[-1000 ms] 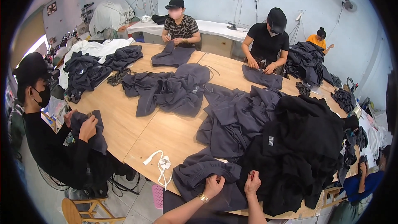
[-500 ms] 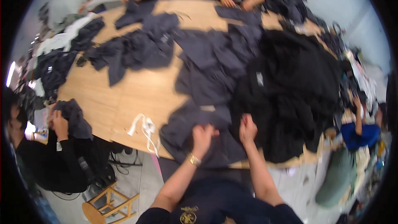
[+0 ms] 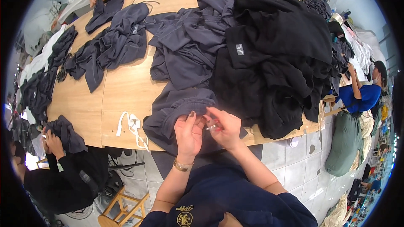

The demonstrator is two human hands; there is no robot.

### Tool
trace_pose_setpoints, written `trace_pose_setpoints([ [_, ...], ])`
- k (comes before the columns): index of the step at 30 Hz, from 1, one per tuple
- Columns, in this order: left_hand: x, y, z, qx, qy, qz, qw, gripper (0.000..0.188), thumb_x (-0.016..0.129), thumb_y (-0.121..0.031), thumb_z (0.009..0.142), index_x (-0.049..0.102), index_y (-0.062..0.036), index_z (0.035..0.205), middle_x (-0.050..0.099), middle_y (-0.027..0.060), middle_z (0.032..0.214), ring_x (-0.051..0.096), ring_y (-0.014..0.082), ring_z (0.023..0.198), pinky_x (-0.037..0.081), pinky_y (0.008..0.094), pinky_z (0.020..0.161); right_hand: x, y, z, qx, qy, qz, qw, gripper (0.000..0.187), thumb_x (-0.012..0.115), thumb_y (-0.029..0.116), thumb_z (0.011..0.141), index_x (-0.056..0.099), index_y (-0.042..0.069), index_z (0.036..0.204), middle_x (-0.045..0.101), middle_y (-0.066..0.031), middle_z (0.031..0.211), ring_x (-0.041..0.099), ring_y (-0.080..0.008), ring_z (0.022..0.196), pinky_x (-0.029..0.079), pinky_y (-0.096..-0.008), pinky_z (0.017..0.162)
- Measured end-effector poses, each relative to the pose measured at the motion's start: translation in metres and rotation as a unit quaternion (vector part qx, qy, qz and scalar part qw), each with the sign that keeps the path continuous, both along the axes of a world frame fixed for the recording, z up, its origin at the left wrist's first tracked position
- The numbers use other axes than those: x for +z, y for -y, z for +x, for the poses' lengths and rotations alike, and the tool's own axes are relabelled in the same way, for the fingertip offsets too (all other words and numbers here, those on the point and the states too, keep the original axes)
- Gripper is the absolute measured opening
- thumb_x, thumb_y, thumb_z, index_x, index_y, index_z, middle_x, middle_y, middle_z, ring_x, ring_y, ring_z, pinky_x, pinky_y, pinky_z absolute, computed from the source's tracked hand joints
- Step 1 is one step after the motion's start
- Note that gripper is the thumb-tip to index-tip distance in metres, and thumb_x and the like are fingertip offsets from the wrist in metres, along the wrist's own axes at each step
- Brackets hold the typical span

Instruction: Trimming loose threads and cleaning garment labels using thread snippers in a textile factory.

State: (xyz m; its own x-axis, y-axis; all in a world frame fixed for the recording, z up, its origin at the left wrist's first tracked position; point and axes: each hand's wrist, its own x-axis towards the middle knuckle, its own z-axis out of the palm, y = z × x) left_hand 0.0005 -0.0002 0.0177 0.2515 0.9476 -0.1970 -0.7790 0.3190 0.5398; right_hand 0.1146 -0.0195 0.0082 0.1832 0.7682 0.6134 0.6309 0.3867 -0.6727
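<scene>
A dark grey garment with a gathered elastic waistband lies in front of me at the table edge. My left hand is at the near side of this waistband, its thumb and fingers closed on the cloth. Close beside it, almost touching, my right hand pinches a small whitish object, too small to name. On the wood to the left lies a bundle of white cord.
A big heap of black garments fills the table's right side. More dark grey garments lie ahead, others farther left. Co-workers handle cloth at the far edge and left. A wooden stool stands at lower left.
My hands have come together at the waistband; before, they were apart, the right one near the black heap. The view has shifted, and the table contents sit farther left and higher.
</scene>
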Motion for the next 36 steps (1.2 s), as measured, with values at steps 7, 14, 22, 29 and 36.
trace_pose_setpoints([
  [7, -0.009, 0.002, 0.007, 0.023, -0.05, 0.055, 0.997, 0.017, 0.046, -0.008, 0.092, 0.05, 0.0006, 0.106, 0.06, 0.011, 0.103, 0.061, 0.0189, 0.092, 0.051, 0.0301, 0.08, -0.005, -0.001, -0.001, 0.019, -0.028, 0.045, 0.998, 0.02, 0.067, -0.002, 0.072, 0.063, 0.003, 0.091, 0.056, -0.0023, 0.06, 0.042, -0.0085, 0.041, 0.03, -0.0216, 0.039],
  [14, 0.001, -0.002, 0.009, 0.033, -0.028, 0.022, 0.999, 0.016, 0.05, -0.007, 0.091, 0.051, 0.0023, 0.104, 0.059, 0.0122, 0.102, 0.061, 0.0209, 0.091, 0.05, 0.035, 0.085, 0.01, 0.004, 0.0, -0.006, -0.198, -0.067, 0.978, 0.018, 0.065, -0.003, 0.075, 0.063, 0.001, 0.092, 0.053, 0.0011, 0.058, 0.04, -0.0017, 0.045, 0.028, -0.0172, 0.041],
  [22, -0.018, 0.008, 0.015, 0.091, -0.211, 0.104, 0.968, 0.011, 0.059, -0.003, 0.086, 0.058, 0.0046, 0.095, 0.062, 0.0081, 0.091, 0.058, 0.0104, 0.081, 0.045, 0.0221, 0.074, 0.003, 0.001, 0.005, -0.032, 0.082, -0.003, 0.996, 0.031, 0.067, -0.001, 0.064, 0.062, 0.002, 0.094, 0.057, -0.0071, 0.061, 0.054, -0.0197, 0.049, 0.041, -0.0278, 0.047],
  [29, -0.012, 0.003, 0.014, 0.07, -0.179, 0.115, 0.975, 0.012, 0.057, -0.004, 0.087, 0.056, 0.0059, 0.095, 0.061, 0.0082, 0.09, 0.059, 0.0128, 0.082, 0.049, 0.0254, 0.074, 0.014, 0.009, 0.004, 0.046, -0.178, -0.034, 0.982, 0.017, 0.064, -0.003, 0.073, 0.062, 0.003, 0.089, 0.052, -0.0007, 0.056, 0.046, -0.0054, 0.044, 0.034, -0.0195, 0.042],
  [36, -0.014, 0.001, 0.013, 0.064, -0.165, 0.097, 0.979, 0.01, 0.052, -0.002, 0.089, 0.055, 0.0054, 0.094, 0.06, 0.0077, 0.091, 0.059, 0.0134, 0.08, 0.05, 0.0278, 0.078, 0.009, 0.003, 0.006, 0.025, -0.221, -0.162, 0.961, 0.011, 0.062, 0.003, 0.08, 0.059, 0.001, 0.091, 0.047, -0.0006, 0.056, 0.04, -0.0028, 0.046, 0.033, -0.0183, 0.043],
])
